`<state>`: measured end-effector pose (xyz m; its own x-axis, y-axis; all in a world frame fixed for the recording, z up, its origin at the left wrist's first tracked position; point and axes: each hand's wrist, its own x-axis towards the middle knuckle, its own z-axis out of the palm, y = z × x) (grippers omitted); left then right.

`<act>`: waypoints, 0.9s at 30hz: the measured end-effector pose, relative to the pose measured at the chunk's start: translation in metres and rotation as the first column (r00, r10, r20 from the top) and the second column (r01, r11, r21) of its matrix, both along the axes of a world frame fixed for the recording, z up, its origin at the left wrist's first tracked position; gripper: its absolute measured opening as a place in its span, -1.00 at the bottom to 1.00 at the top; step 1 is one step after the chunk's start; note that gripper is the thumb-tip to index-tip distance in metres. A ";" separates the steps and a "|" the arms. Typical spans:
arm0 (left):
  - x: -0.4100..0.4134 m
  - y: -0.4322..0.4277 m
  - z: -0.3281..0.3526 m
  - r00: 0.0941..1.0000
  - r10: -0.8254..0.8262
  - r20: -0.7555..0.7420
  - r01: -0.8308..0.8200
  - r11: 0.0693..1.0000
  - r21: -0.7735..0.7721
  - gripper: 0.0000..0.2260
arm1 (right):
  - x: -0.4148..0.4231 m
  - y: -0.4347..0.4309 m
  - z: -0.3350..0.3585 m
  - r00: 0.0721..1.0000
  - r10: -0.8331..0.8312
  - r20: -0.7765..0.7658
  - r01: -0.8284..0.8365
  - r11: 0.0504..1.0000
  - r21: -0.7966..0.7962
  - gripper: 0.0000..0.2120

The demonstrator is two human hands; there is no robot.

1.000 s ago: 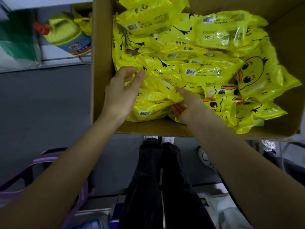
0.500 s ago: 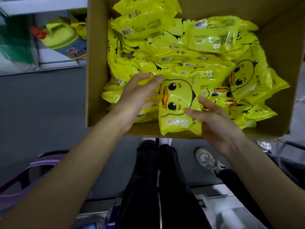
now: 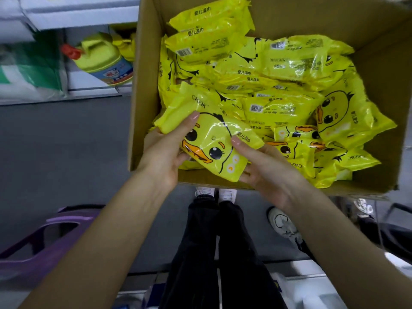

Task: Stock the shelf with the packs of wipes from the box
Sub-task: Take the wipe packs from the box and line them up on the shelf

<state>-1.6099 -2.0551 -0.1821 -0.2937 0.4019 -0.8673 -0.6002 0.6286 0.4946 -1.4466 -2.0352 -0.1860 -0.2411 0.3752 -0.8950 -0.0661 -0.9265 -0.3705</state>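
1. Left hand (image 3: pixel 163 156) grips the left end of a duck-faced pack of wipes (image 3: pixel 217 148), thumb on its front. The right hand (image 3: pixel 265 175) pinches the right end, thumb on top and fingers beneath.
2. That pack is tilted and held just over the cardboard box's (image 3: pixel 142 85) near wall, toward its near-left corner.
3. Inside the box, loose yellow packs (image 3: pixel 289 61) lie heaped, and the walls rise above them.
4. Left of the box, open grey floor (image 3: pixel 66 141) runs to the shelf (image 3: pixel 93 91), where a yellow bottle (image 3: pixel 104 61) rests.
5. Near-left of the box stands a purple plastic frame (image 3: pixel 44 239).
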 end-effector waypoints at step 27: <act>-0.113 -0.069 0.037 0.998 -0.020 -0.058 0.028 0.989 0.145 -0.71 | -0.062 0.044 -0.057 0.826 0.196 0.528 -0.452 0.791 0.413 -0.61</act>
